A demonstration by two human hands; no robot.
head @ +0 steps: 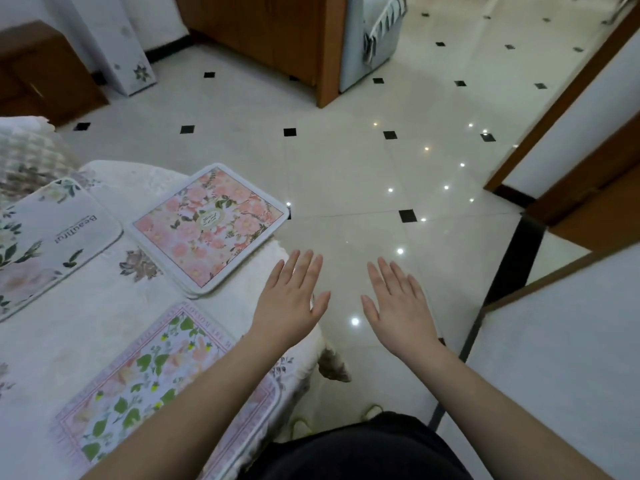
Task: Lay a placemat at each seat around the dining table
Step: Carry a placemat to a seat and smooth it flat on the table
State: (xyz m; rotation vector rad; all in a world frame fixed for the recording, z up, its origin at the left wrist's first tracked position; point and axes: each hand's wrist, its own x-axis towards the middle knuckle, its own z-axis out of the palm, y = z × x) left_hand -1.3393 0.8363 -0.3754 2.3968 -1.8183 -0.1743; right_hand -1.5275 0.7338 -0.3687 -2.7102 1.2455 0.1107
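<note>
Both hands, left (290, 299) & right (398, 303), flat, fingers straight, grip released; "Beautiful" on far placemat (52, 237).

A glossy cream tiled floor (346, 174) with small black diamond insets reflects points of ceiling light. Beyond it stands a brown wooden cabinet (270, 32); a wood-framed doorway (561, 109) opens right of the cabinet.
</note>
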